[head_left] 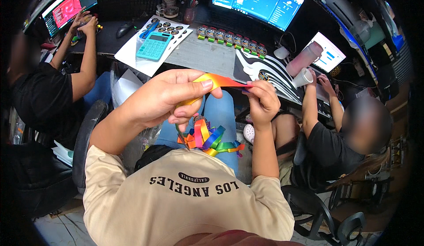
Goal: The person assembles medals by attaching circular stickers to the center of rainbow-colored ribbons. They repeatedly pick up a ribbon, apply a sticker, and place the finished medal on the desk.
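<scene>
In front of my chest, a rainbow ribbon (pixel 221 82) is stretched between my two hands, its yellow part to the left and its red part to the right. My left hand (pixel 174 91) is closed, with the thumb pressing the ribbon against the fingers. A slim pointed thing (pixel 182 136) hangs below that hand's lower fingers; its kind is unclear. The red end is pinched between the fingertips of my right hand (pixel 263 102). On my lap lies a loose heap of multicoloured ribbon pieces (pixel 214 139), below both hands.
The desk (pixel 194 57) ahead holds a row of round badges with ribbon (pixel 232 39), a turquoise calculator (pixel 153 46) on printed sheets (pixel 128 56), and a monitor (pixel 258 1). At right stand a pink tumbler (pixel 304 59) and a white cup (pixel 302 77). People sit on both sides.
</scene>
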`<state>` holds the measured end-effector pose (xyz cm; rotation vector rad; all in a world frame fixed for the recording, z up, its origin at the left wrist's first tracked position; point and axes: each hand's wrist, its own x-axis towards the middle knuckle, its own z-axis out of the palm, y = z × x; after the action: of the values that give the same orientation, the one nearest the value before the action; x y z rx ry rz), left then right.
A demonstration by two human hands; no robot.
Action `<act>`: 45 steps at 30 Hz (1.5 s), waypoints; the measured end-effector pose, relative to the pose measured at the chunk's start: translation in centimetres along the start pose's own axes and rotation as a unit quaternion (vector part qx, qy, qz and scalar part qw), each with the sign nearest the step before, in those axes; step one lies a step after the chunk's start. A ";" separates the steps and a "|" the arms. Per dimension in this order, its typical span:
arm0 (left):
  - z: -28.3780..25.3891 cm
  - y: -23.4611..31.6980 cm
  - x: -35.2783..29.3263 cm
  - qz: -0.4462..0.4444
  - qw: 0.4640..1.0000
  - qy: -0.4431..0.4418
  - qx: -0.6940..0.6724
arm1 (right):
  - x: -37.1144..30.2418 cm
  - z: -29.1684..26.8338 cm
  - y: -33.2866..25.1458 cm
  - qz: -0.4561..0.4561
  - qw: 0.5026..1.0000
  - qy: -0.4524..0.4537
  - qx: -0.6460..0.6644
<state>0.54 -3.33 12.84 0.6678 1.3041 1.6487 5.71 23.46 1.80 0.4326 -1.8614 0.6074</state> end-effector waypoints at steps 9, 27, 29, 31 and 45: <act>-0.1 0.0 0.5 0.025 1.000 -0.007 0.015 | -1.3 1.9 0.5 -0.019 0.997 0.067 0.030; -2.0 -2.8 3.3 0.364 0.911 0.116 0.155 | -6.2 5.8 -4.5 0.279 0.901 -0.146 0.300; -2.2 -2.8 3.4 0.358 0.909 0.131 0.166 | -6.7 6.1 -4.6 0.312 0.875 -0.122 0.349; -2.2 -3.0 3.6 0.355 0.900 0.142 0.209 | -7.1 6.5 -4.6 0.330 0.863 -0.106 0.368; -1.8 -4.0 5.5 0.402 0.849 0.193 0.282 | -7.4 7.0 -5.8 0.301 0.906 -0.124 0.270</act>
<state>-2.15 0.85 7.87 1.4416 2.0135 2.1341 6.37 14.72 -5.95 0.2859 -2.0583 1.5725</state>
